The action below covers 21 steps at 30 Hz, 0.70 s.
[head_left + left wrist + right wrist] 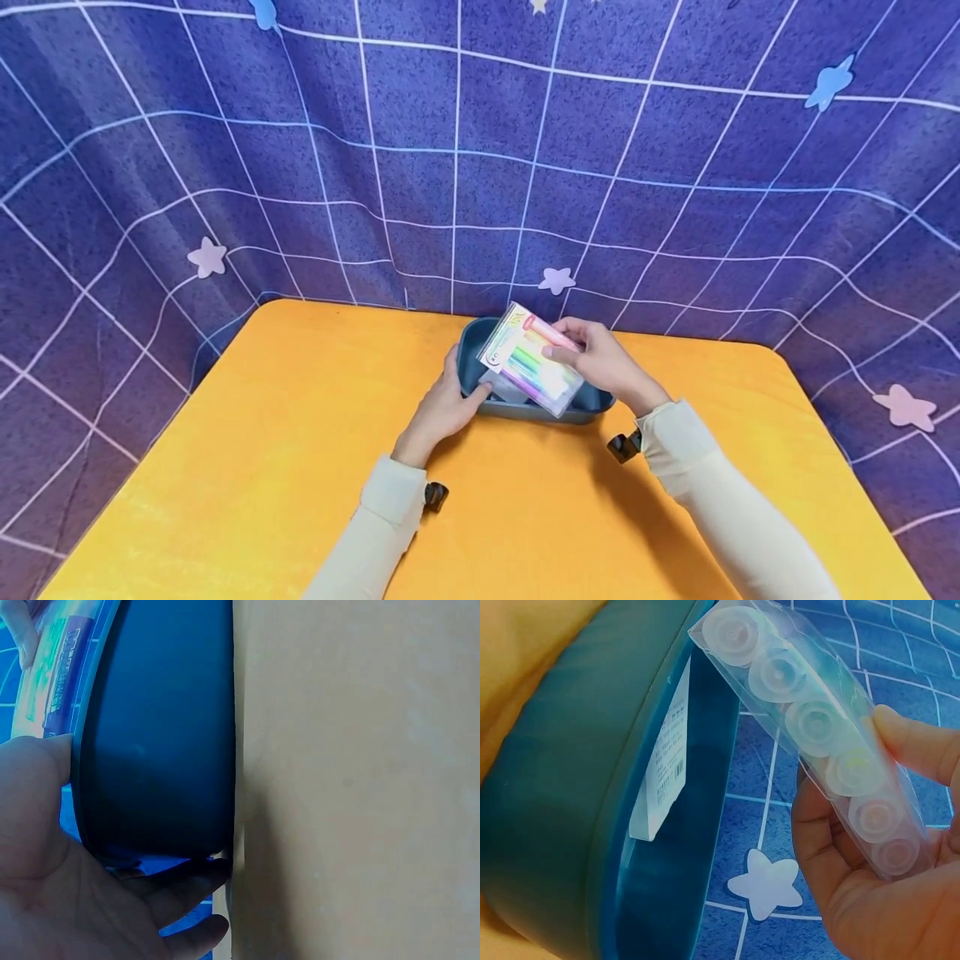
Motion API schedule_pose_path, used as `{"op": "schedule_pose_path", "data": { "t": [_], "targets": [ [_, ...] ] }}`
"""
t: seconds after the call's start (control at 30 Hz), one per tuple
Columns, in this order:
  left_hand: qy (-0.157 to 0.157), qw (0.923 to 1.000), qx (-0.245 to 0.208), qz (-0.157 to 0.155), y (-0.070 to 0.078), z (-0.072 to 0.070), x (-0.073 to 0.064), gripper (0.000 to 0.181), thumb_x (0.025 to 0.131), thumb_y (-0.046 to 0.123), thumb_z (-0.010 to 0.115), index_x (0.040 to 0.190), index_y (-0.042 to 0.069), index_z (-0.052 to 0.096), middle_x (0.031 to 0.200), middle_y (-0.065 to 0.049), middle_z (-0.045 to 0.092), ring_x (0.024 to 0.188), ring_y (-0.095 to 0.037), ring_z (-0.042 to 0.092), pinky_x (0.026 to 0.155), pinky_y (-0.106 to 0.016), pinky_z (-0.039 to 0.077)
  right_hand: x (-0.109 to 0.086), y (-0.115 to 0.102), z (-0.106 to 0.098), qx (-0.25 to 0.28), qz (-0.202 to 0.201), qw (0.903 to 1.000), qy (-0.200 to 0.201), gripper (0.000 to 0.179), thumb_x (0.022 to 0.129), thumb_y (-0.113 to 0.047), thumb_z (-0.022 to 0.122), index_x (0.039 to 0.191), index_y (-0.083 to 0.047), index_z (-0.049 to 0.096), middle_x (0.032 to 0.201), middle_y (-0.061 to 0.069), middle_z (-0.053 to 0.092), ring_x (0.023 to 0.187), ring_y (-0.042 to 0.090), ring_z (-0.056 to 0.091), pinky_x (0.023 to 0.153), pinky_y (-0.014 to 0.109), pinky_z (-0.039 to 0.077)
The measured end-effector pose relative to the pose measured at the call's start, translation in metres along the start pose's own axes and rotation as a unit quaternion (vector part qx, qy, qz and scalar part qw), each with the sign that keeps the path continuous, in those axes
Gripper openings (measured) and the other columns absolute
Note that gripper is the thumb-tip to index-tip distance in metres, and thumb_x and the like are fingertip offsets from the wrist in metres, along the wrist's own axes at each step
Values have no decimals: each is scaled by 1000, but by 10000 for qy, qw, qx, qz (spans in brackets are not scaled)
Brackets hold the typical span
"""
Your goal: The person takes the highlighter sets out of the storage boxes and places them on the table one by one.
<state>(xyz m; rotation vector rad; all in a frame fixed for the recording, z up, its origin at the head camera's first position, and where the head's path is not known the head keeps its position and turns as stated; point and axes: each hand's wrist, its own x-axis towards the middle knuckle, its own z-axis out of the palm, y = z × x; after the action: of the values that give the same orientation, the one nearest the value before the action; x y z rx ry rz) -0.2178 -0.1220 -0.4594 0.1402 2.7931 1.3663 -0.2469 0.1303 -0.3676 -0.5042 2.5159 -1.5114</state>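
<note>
A dark blue-green plastic bin (517, 411) stands at the table's far side. My left hand (444, 407) grips its left end, the thumb (58, 756) at the rim and the fingers around the outer wall. Over the bin, my right hand (603, 360) holds a clear pack of coloured markers (534, 358) by its right edge, tilted. In the right wrist view the round clear ends of several markers (814, 727) show through the wrap. Inside the bin lies a small white box (664, 761) with print and a barcode, partly hidden by the pack in the head view.
The table has an orange-yellow cover (300, 433). Behind and at both sides hangs a blue curtain (420, 192) with a grid pattern and stars, close behind the bin. Small black camera mounts (435, 497) sit at both wrists.
</note>
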Motion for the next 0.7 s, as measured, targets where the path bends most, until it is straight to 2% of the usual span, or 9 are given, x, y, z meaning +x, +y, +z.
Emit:
{"op": "schedule_pose_path", "data": {
  "t": [0.17,0.33,0.57,0.7],
  "targets": [
    [38,10000,1,34,-1,1,0,92,95,45,62,162,17,6,156,-18,44,136,-39,52,109,-60,42,-1,1,2,-1,-50,10000,23,22,94,-15,70,112,-4,65,90,8,70,70,10,61,63,22,50],
    [55,9999,-20,102,1,-1,-1,91,95,44,62,162,16,8,154,-20,46,133,-40,54,106,-61,44,-4,-1,4,82,-39,10000,20,21,94,-14,70,111,-3,65,88,6,69,69,9,60,62,22,50],
    [-30,10000,-38,33,1,0,0,92,95,42,62,163,19,4,159,-18,40,138,-39,50,110,-61,42,-10,-5,8,275,67,9996,-24,21,94,-13,68,111,-2,63,88,8,71,69,10,64,62,24,54],
    [-39,9999,-16,120,0,-1,1,92,95,40,62,162,18,4,159,-19,40,138,-40,50,109,-62,42,-16,-9,11,424,117,9990,-64,21,94,-12,68,112,-1,63,89,7,71,69,10,65,62,24,55]
  ]
}}
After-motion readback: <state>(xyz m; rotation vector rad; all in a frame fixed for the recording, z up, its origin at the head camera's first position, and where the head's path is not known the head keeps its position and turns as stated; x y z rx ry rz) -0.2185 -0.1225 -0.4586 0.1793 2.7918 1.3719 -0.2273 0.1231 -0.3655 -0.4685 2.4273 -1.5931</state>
